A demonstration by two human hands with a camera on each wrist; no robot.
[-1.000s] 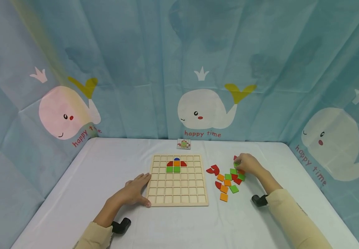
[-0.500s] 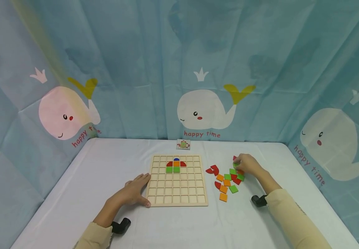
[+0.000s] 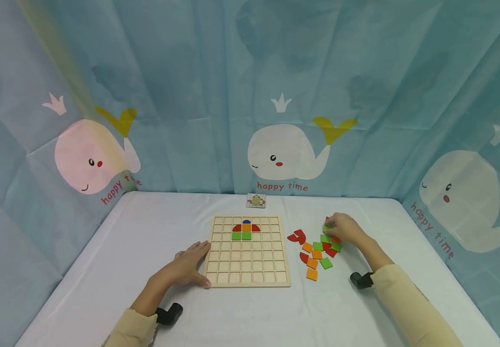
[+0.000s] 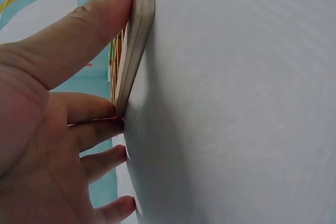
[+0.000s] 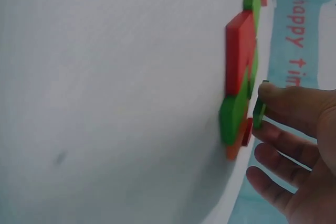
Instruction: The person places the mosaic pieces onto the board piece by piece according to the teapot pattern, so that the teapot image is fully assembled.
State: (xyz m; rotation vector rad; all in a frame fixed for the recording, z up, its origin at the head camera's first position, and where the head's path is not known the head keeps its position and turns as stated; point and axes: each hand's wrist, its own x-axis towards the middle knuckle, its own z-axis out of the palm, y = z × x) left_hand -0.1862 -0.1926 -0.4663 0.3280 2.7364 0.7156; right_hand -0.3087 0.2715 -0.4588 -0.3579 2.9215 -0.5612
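My left hand point(image 3: 189, 265) rests with straight, spread fingers at the left edge of a wooden grid board point(image 3: 246, 265). In the left wrist view its thumb touches the board's side point(image 4: 139, 30). On the board a blue rounded piece point(image 3: 247, 221) sits above an orange square point(image 3: 247, 228), flanked by red rounded pieces point(image 3: 256, 228). Two green squares point(image 3: 236, 236) lie below these. At the loose pile's far end my right hand point(image 3: 346, 228) pinches a green square tile point(image 5: 259, 112) between thumb and fingers, just off the other pieces.
Loose red, orange and green pieces point(image 3: 317, 255) lie right of the board, some overlapping. A small picture card point(image 3: 256, 201) lies at the table's back edge. Blue whale-print cloth point(image 3: 189, 144) hangs behind the white table point(image 3: 241, 318).
The green tile in my right hand has risen slightly from the pile. My left hand stays at the board's edge, and the pieces on the board are unchanged.
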